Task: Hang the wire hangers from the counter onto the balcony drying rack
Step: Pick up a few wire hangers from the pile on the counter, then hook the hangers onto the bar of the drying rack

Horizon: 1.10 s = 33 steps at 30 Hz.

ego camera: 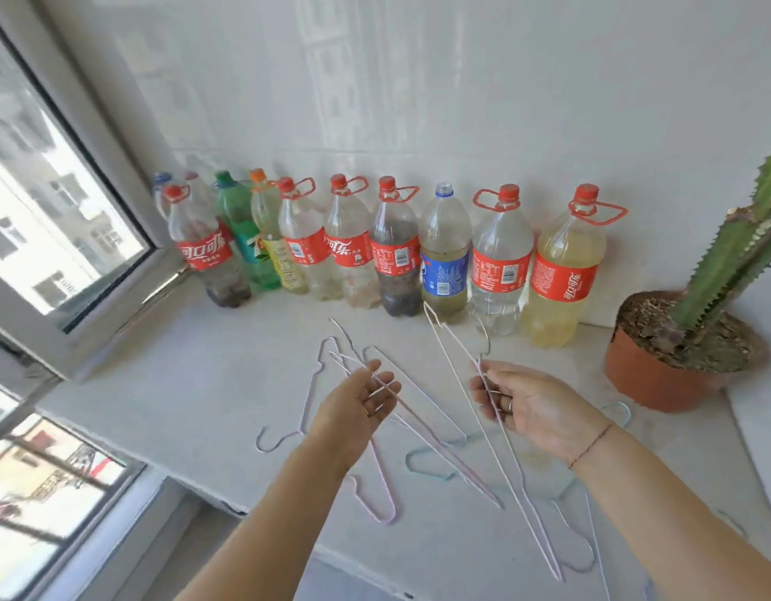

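Observation:
Several thin wire hangers lie scattered on the white counter (192, 383): a lavender one (313, 383), a pink one (385, 496), a light blue one (422, 464) and a pale one (585, 540) at the right. My left hand (359, 409) reaches palm-up over them, its fingers curled round a pink hanger (446, 451) that slants down to the right. My right hand (531, 405) grips a whitish hanger (450, 362) just below its hook, and the long wire slopes from the bottles down to the counter's front edge. No drying rack is in view.
A row of plastic bottles (396, 253) stands along the tiled back wall. A potted cactus (661, 375) sits at the right, close to my right hand. An open window (49, 219) is at the left; the counter's front edge runs below my forearms.

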Each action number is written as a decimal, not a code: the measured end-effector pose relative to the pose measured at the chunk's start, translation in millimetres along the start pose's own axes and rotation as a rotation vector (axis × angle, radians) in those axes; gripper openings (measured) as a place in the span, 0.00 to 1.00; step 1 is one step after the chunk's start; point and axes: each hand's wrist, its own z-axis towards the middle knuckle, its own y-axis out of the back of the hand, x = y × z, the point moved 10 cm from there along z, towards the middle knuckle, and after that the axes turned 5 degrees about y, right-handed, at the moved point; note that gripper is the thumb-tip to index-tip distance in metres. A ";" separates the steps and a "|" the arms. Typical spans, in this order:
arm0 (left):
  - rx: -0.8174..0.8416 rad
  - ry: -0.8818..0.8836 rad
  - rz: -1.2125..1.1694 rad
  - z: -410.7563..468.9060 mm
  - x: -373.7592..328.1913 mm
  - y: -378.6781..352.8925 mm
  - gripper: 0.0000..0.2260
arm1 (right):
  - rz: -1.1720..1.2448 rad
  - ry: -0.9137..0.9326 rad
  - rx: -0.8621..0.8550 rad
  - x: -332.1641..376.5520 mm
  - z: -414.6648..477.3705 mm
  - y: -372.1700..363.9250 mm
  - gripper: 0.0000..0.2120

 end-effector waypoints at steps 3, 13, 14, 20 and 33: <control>-0.058 -0.145 0.042 -44.7 -28.4 27.6 0.09 | -0.010 -0.031 0.157 3.0 -3.3 -51.1 0.12; -0.369 -0.456 0.038 -240.8 -109.8 135.3 0.10 | 0.003 -0.154 0.657 -3.4 -72.5 -258.3 0.11; -0.396 -0.482 0.032 -261.4 -116.5 145.0 0.10 | 0.009 -0.170 0.693 -4.4 -82.3 -277.6 0.11; -0.549 -0.635 -0.056 -379.6 -152.8 190.9 0.10 | 0.021 -0.247 0.896 -4.1 -152.2 -382.6 0.09; -0.650 -0.939 -0.057 -563.3 -237.0 244.6 0.10 | -0.118 -0.015 1.192 17.0 -278.0 -559.2 0.09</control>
